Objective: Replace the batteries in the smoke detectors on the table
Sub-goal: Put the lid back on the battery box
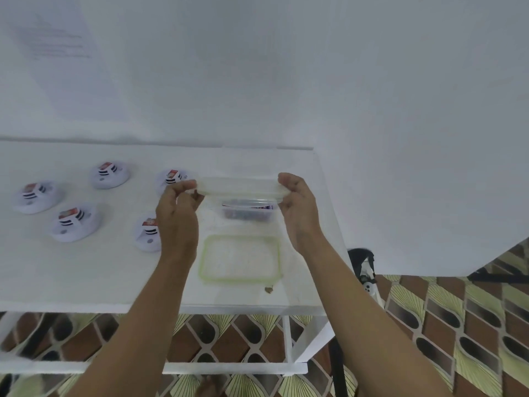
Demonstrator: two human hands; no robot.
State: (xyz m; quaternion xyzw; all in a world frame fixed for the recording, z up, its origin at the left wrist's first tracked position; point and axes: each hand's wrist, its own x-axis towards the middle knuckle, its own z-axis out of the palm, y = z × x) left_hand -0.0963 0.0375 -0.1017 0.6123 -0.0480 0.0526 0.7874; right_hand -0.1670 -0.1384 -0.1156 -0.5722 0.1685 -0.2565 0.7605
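Translucent plastic is filling both grips. The left hand (177,213) is pinching one end of a translucent shallow plastic piece (237,186) and the right hand (297,207) is pinching the other, fingers curled over its rim. They are holding it level in the air. Whether it is a lid or a tray, I cannot tell.

Right beneath it a clear rectangular plastic container (246,212) is sitting on the white desk (86,276). Its dark contents are too blurred to name, though spare batteries would be my guess. Nearer the person, a green-rimmed clear lid (240,260) is lying flat on the desk.

Out to the left, five round white smoke detectors (75,222) are waiting in a loose cluster, red-and-black labels facing up, and neither hand is touching them.

So the job is looking barely started: the person is opening up the supplies, not working on a detector yet. The next move is calling for somewhere to park the held piece, perhaps beside the green-rimmed lid. That would free a hand to reach into the container or pull a detector closer.
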